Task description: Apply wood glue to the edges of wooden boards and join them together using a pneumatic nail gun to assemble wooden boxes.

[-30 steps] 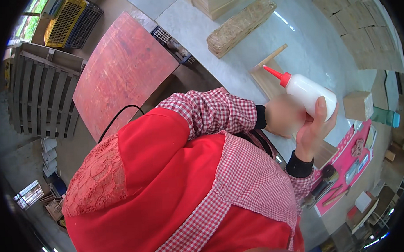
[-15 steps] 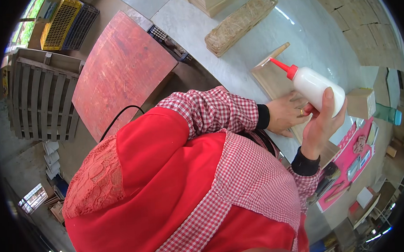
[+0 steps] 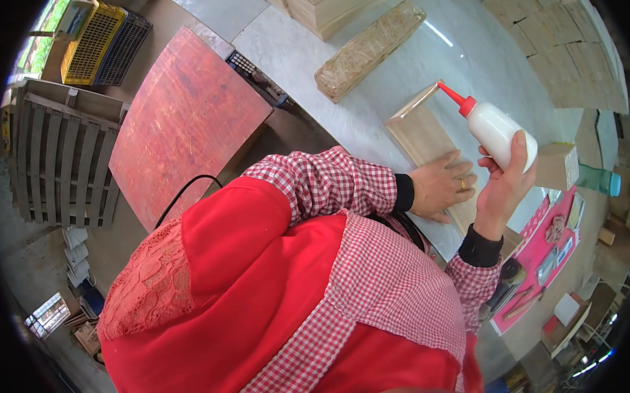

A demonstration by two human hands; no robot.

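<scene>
My right hand [image 3: 504, 188] is wrapped round a white squeeze bottle [image 3: 498, 134] with a red pointed nozzle [image 3: 453, 93], tilted down to the left. The nozzle's tip is at the right corner of the far end of a pale wooden board [image 3: 425, 134], and I cannot tell if it touches. Along that end edge runs a shiny wet-looking strip [image 3: 416, 102], like glue. My left hand [image 3: 442, 186] lies open and flat on the nearer part of the board, fingers spread, with a ring on one finger. Its palm hides part of the board.
A film-wrapped long block [image 3: 370, 50] lies on the grey-white tabletop [image 3: 280, 40]. Stacked boards [image 3: 321, 6] stand at the far edge, more wooden pieces [image 3: 562, 52] at the right. A wooden block [image 3: 556, 166] is beside my right hand. A reddish panel [image 3: 188, 118] stands left.
The bottle's nozzle has moved rightward along the board's end edge to its right corner. A shiny strip now runs along that edge. My left hand stays on the board.
</scene>
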